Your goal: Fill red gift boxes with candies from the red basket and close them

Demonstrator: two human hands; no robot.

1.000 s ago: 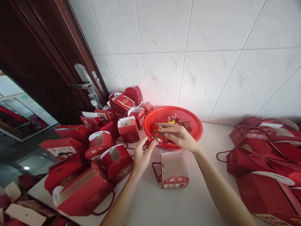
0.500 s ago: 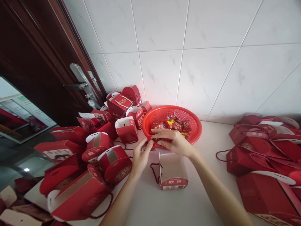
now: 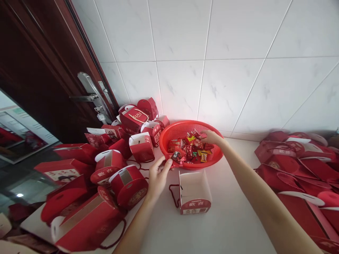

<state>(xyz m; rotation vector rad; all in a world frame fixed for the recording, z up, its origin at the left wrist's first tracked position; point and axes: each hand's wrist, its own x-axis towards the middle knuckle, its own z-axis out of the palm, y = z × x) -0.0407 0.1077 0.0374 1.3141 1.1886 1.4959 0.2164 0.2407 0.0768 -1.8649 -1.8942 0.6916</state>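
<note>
A red plastic basket (image 3: 217,160) holds several wrapped candies (image 3: 196,143), mostly red, some yellow. At its front left rim, my left hand (image 3: 158,176) pinches a red-wrapped candy (image 3: 177,156) between thumb and fingers. My right hand (image 3: 212,137) reaches over the right rim, its fingertips down at a red packet among the candies; what they grip is partly hidden. Just in front of the basket stands an open box (image 3: 196,192), white inside, with red printed sides and a dark red cord handle on its left. No candy shows inside it.
Many red gift boxes (image 3: 88,220) crowd the left side of the white table (image 3: 169,233), and more red boxes (image 3: 299,169) are piled at the right. A tiled wall (image 3: 180,88) rises behind the basket; a dark door (image 3: 53,70) with a metal handle is at the back left.
My right hand has moved away from my left hand, rightward and back into the basket. My left hand stays at the front left rim with the candy now in plain sight.
</note>
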